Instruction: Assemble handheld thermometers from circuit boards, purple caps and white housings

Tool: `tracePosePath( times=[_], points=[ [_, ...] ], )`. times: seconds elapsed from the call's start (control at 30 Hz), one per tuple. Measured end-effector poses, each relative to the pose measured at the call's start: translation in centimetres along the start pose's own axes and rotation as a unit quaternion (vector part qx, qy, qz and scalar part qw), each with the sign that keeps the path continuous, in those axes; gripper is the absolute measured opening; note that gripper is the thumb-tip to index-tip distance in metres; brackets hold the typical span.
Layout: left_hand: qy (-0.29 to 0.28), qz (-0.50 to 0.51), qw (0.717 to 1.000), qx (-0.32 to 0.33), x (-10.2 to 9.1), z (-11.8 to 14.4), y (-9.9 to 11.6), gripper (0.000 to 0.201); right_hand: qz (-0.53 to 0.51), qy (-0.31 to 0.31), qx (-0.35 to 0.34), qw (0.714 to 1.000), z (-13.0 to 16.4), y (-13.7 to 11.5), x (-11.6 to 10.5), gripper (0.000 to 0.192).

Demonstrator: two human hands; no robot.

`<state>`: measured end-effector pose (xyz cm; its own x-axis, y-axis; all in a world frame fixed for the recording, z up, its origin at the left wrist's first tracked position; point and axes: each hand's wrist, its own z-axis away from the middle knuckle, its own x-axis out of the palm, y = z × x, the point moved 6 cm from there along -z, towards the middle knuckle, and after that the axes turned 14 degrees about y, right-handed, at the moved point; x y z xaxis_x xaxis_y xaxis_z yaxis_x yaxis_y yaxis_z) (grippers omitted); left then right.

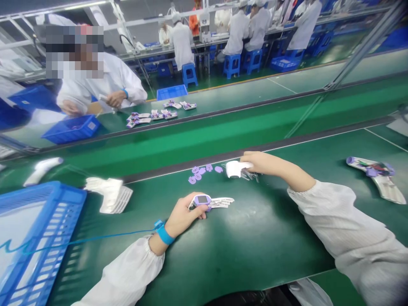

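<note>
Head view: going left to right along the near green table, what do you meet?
Blue crate → white stack → left hand on a purple-screen device → purple pieces → white part in the right hand → open device shell.

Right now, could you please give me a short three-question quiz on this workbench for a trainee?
1. True or false: the left hand rests on a white and purple device lying on the green mat.
2. What does the right hand grip: (a) a blue bin, (b) a white cap, (c) a purple button?
3. Fill in: the loose purple buttons lie just to the ____ of the white cap in the head view.

Key
1. True.
2. (b): the blue bin stands far left, untouched.
3. Left.
</note>
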<state>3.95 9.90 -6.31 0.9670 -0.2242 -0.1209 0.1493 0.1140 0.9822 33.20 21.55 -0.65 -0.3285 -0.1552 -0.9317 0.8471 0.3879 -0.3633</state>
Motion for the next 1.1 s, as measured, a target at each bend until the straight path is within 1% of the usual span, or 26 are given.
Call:
tracePosePath(
  times=[0.1, 0.27, 0.37, 0.47, 0.57, 0.67, 0.77, 0.83, 0.93, 0.97, 1.0, 1.03, 1.1],
  points=[
    [0.006, 0.012, 1.000, -0.005, -0.1, -0.1, -0.1, 0.053, -0.005, -0.001, 0.012, 1.000, 0.4, 0.2, -1.0, 0.019],
    [0.015, 0.022, 0.999, -0.022, -0.4, -0.3, -0.2, 0.066, -0.021, 0.005, 0.054, 0.998, 2.0, 1.1, -4.9, 0.034],
    [0.015, 0.024, 0.999, -0.024, -0.4, -0.3, -0.2, 0.069, -0.009, 0.019, 0.077, 0.997, 2.5, 1.6, -6.0, 0.035],
    [0.015, 0.015, 1.000, -0.019, -0.4, -0.3, -0.1, 0.071, 0.017, 0.061, 0.062, 0.996, 2.3, 1.2, -5.8, 0.032],
    [0.017, 0.009, 1.000, -0.023, -0.3, -0.3, -0.2, 0.072, 0.034, 0.098, 0.048, 0.993, 1.7, 0.4, -4.9, 0.031],
    [0.014, 0.008, 1.000, -0.024, -0.3, -0.3, -0.2, 0.069, 0.035, 0.096, 0.046, 0.994, 1.2, -0.2, -4.0, 0.022],
    [0.008, 0.009, 1.000, -0.015, -0.2, -0.2, -0.2, 0.065, 0.030, 0.085, 0.053, 0.994, 1.0, -0.2, -3.7, 0.014],
    [0.008, 0.010, 1.000, -0.017, -0.2, -0.3, -0.2, 0.065, 0.024, 0.078, 0.059, 0.995, 1.1, -0.2, -3.7, 0.020],
    [0.011, 0.010, 1.000, -0.019, -0.2, -0.3, -0.3, 0.066, 0.003, 0.080, 0.071, 0.994, 1.5, -0.4, -4.0, 0.048],
    [0.011, 0.010, 1.000, -0.018, -0.2, -0.3, -0.3, 0.067, -0.005, 0.084, 0.081, 0.993, 1.6, -0.5, -4.1, 0.054],
    [0.010, 0.010, 1.000, -0.019, -0.2, -0.3, -0.3, 0.068, -0.011, 0.085, 0.094, 0.992, 1.7, -0.6, -4.2, 0.056],
    [0.009, 0.010, 1.000, -0.020, -0.2, -0.3, -0.3, 0.068, -0.015, 0.084, 0.105, 0.991, 1.8, -0.7, -4.3, 0.052],
    [0.009, 0.007, 1.000, -0.025, -0.2, -0.3, -0.4, 0.070, -0.015, 0.077, 0.117, 0.990, 1.8, -1.0, -4.3, 0.036]
  ],
)
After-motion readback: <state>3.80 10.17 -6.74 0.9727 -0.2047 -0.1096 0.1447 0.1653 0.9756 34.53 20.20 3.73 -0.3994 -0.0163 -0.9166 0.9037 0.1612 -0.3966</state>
